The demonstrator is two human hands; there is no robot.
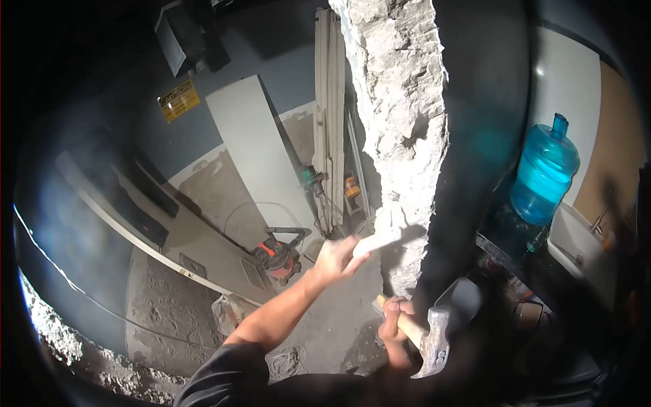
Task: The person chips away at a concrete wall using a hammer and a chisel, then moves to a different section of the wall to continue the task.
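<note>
My left hand is closed around the near end of a pale, elongated object, washed out by the bright light. Its far end overlaps the rough broken edge of a wall, and I cannot tell its kind. Lower down, my right hand grips a hammer by its light wooden handle. The worn metal head points down and to the right, apart from the wall. Chipped, whitish masonry runs up the wall's edge above both hands.
A blue water jug stands on a dark counter at right, near a white sink. On the floor are a red and black vacuum and coiled cord. A white panel leans behind, and a fallen door lies left.
</note>
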